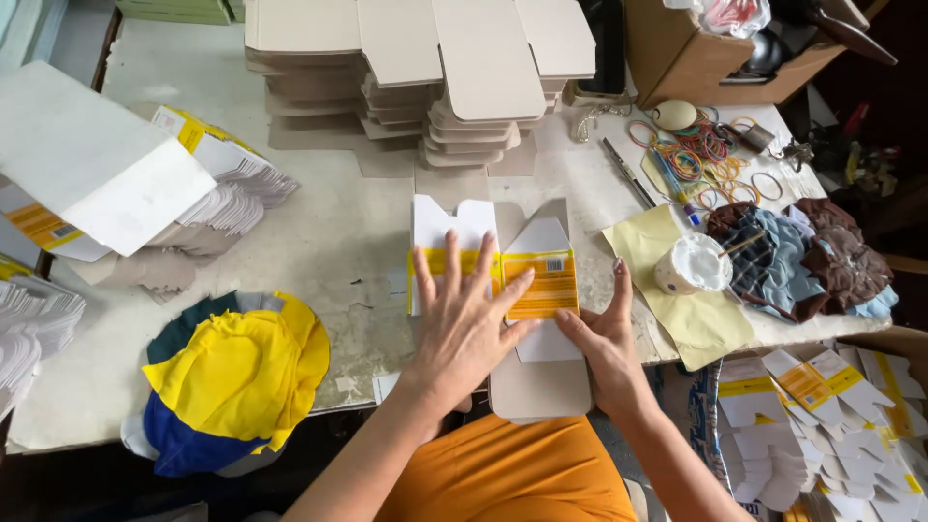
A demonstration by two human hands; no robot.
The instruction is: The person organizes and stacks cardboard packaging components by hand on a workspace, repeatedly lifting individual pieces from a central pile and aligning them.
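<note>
Orange lap below, both hands open: left hand flat on carton blank, right hand at its edge.

Bare tabletop left of box; glue cup crowds right.

Flat white carton blank with yellow-orange band at bench front edge, under both hands, grey inner side showing below. Tall stack of grey unprinted blanks at bench rear. Fanned white-yellow blanks at left, white box resting on them. Pile of same printed blanks lower right. Brown cardboard box top right.
</note>
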